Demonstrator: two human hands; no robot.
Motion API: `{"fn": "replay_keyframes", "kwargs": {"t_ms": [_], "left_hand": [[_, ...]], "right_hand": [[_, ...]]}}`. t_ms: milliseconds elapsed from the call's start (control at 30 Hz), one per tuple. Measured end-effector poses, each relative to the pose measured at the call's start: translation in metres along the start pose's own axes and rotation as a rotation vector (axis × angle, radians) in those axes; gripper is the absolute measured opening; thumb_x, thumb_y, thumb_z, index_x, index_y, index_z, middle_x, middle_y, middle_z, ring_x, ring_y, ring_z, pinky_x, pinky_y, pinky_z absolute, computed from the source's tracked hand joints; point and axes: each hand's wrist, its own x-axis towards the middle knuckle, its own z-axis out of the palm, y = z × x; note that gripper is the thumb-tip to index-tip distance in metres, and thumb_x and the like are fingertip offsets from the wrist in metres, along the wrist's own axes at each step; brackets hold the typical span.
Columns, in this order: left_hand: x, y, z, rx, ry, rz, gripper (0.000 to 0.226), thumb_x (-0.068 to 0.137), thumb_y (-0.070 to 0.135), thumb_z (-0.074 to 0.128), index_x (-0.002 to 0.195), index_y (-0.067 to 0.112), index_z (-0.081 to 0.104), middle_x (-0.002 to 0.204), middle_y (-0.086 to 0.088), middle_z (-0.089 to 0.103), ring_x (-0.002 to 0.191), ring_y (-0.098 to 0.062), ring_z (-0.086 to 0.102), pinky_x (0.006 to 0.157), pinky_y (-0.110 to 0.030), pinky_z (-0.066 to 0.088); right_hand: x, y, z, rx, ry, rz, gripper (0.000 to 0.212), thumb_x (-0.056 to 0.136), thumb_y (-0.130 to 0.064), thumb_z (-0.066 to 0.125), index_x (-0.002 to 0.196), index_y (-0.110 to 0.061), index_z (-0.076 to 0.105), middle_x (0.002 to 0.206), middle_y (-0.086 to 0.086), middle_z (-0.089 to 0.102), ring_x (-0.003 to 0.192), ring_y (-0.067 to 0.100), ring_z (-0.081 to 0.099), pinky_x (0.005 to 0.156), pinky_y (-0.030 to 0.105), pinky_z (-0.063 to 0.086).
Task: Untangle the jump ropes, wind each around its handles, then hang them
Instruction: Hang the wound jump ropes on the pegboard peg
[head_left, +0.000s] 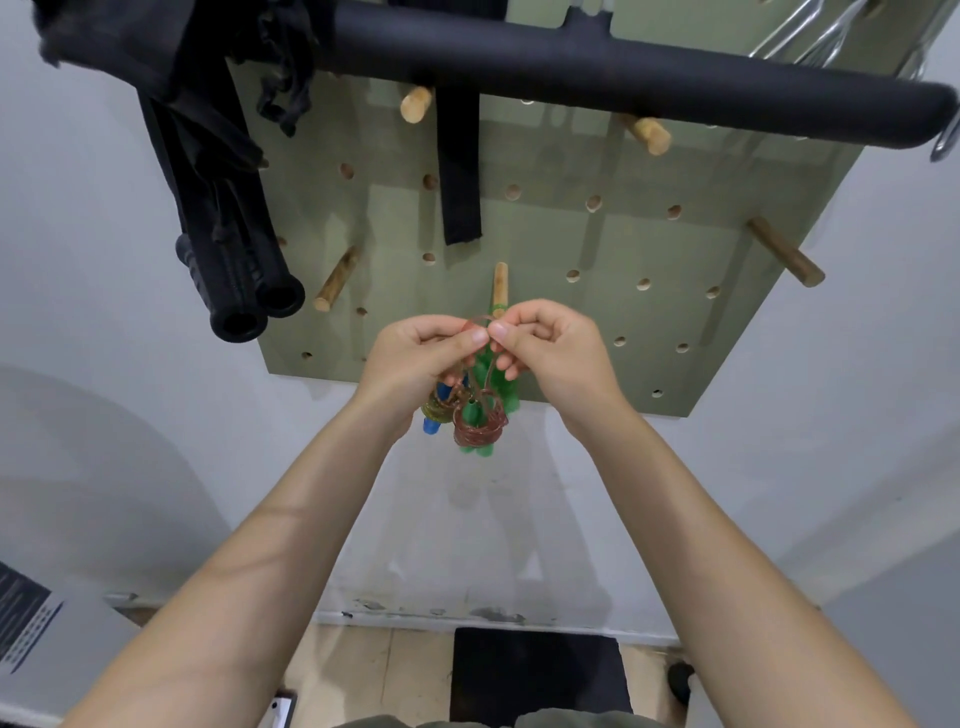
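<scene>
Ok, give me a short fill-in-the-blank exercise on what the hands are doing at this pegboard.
1. Both hands, left hand and right hand, pinch a loop of the ____ rope.
2. The loop is held at the tip of a wooden ____.
3. The handles inside the wound rope coil are ____.
4. The pegboard is painted ____.

Missing words: red; peg; green; green

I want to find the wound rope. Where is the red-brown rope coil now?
In the head view, the red-brown rope coil hangs at centre, wound around green plastic handles, just below both hands, left and right, before the green pegboard.
</scene>
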Motion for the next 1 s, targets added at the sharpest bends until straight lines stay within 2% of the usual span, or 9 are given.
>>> {"fn": "replay_keyframes", "kwargs": {"t_ms": [100,267,367,433,500,567,667,833,1000], "left_hand": [[0.007,-0.002,0.003,-0.053,0.002,0.009,0.004,0.087,0.014,0.073,0.085,0.013,0.077,0.074,-0.003,0.071,0.066,-0.015,0.059,0.058,-0.022,0.048],[0.011,-0.011,0.004,-0.181,-0.067,-0.021,0.010,0.086,0.017,0.070,0.082,0.008,0.074,0.074,-0.003,0.068,0.066,-0.013,0.062,0.060,-0.021,0.051],[0.017,-0.015,0.004,-0.195,-0.029,-0.029,0.008,0.086,0.015,0.071,0.088,0.007,0.074,0.074,-0.002,0.072,0.068,-0.012,0.066,0.065,-0.023,0.054],[0.020,-0.015,0.003,-0.192,-0.036,-0.019,0.018,0.080,0.020,0.078,0.093,0.007,0.075,0.083,-0.005,0.075,0.077,-0.016,0.070,0.074,-0.029,0.058],[0.022,-0.015,0.002,-0.150,-0.045,-0.015,0.017,0.074,0.024,0.083,0.087,0.016,0.078,0.087,-0.007,0.076,0.082,-0.020,0.071,0.079,-0.033,0.059],[0.024,-0.015,0.003,-0.120,-0.032,0.000,0.010,0.072,0.025,0.082,0.080,0.020,0.078,0.083,-0.005,0.076,0.078,-0.017,0.071,0.074,-0.027,0.058],[0.035,-0.013,0.002,-0.121,-0.001,0.021,0.005,0.082,0.017,0.078,0.086,0.015,0.076,0.078,-0.001,0.076,0.072,-0.012,0.070,0.067,-0.021,0.054],[0.056,-0.007,0.009,-0.163,0.030,-0.030,0.005,0.086,0.006,0.072,0.089,0.009,0.073,0.084,-0.005,0.077,0.082,-0.020,0.074,0.080,-0.030,0.060],[0.068,-0.001,0.009,-0.096,0.096,-0.055,0.011,0.087,0.010,0.074,0.098,0.006,0.073,0.091,-0.009,0.075,0.085,-0.021,0.072,0.082,-0.031,0.060]], "right_hand": [[0.003,0.003,-0.001,0.022,-0.017,-0.011,0.007,0.090,-0.002,0.064,0.091,0.005,0.064,0.071,0.012,0.064,0.061,0.020,0.058,0.059,0.028,0.051],[0.005,0.010,-0.013,0.051,0.040,0.009,0.006,0.090,-0.007,0.065,0.085,-0.009,0.066,0.070,0.013,0.063,0.060,0.020,0.058,0.059,0.029,0.050],[0.010,0.013,-0.012,0.077,0.030,0.031,0.004,0.091,-0.007,0.065,0.087,-0.007,0.066,0.069,0.015,0.064,0.062,0.022,0.060,0.061,0.030,0.053],[0.013,0.014,-0.010,0.104,0.020,0.040,0.006,0.091,-0.009,0.065,0.090,-0.003,0.066,0.070,0.015,0.065,0.064,0.022,0.062,0.063,0.030,0.056],[0.015,0.015,-0.008,0.135,0.025,0.056,0.011,0.090,-0.010,0.066,0.094,0.001,0.066,0.071,0.013,0.067,0.065,0.020,0.063,0.065,0.030,0.056],[0.016,0.015,-0.007,0.169,0.040,0.074,0.011,0.090,-0.008,0.067,0.093,0.001,0.066,0.072,0.012,0.068,0.066,0.020,0.064,0.065,0.030,0.056],[0.022,0.012,-0.006,0.203,0.048,0.088,0.004,0.089,-0.006,0.067,0.088,-0.003,0.065,0.077,0.016,0.070,0.070,0.024,0.065,0.070,0.034,0.059],[0.042,0.005,-0.005,0.207,0.102,0.135,0.006,0.087,-0.004,0.069,0.085,-0.003,0.063,0.079,0.016,0.071,0.071,0.023,0.070,0.070,0.033,0.059],[0.062,0.005,-0.003,0.164,0.171,0.129,0.007,0.086,-0.005,0.070,0.083,-0.006,0.065,0.086,0.020,0.071,0.074,0.022,0.072,0.069,0.028,0.058]]}}
